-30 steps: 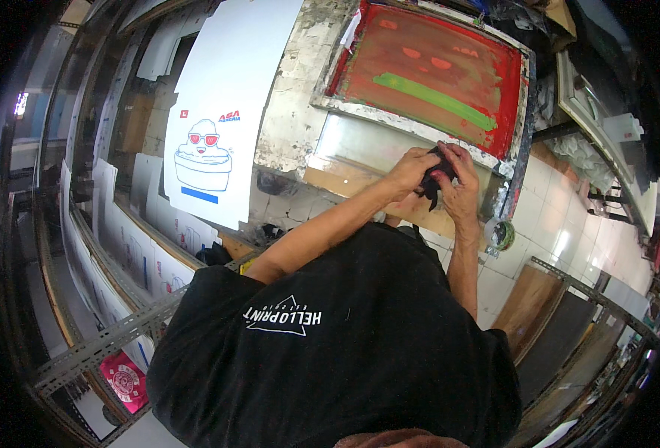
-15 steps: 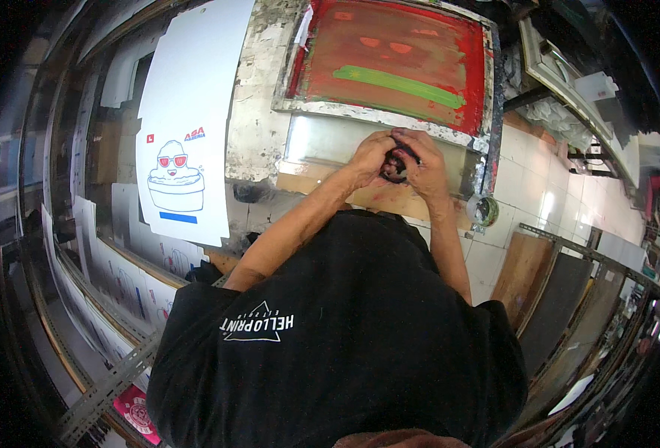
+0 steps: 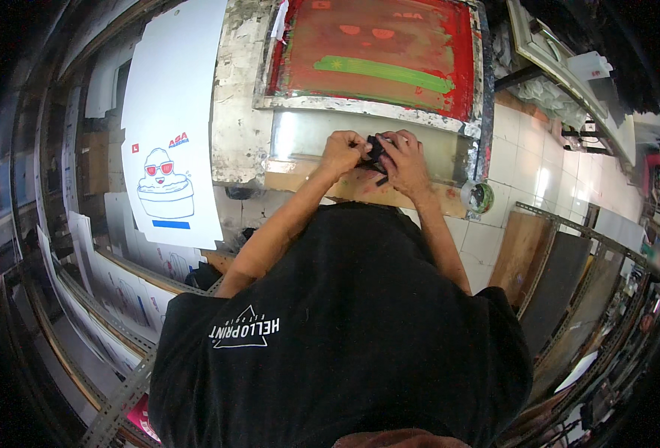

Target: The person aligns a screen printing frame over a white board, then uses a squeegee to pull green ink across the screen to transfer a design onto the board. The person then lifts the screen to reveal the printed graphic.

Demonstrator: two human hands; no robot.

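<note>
Both my hands are closed around a small dark crumpled cloth (image 3: 375, 154) above the table's front strip. My left hand (image 3: 342, 154) pinches one side of it with the fingertips. My right hand (image 3: 407, 166) grips the other side, fingers bent over it; a short dark end hangs down between the hands. Just beyond lies a printing screen (image 3: 371, 46) with reddish-brown mesh, red edges and a band of green ink (image 3: 382, 73) across it. Pale glass (image 3: 307, 133) shows between the screen's frame and the wooden table edge (image 3: 293, 181).
To the left lies a large white sheet (image 3: 169, 82) printed with a cartoon tub figure. A roll of tape (image 3: 479, 197) sits at the table's right corner. Boards on a metal rack (image 3: 524, 250) stand to the right. Several printed sheets (image 3: 128, 291) lean at lower left.
My hands have drawn slightly apart, and more of the dark cloth shows between them. The view has shifted a little, so the screen and sheet appear further left and higher.
</note>
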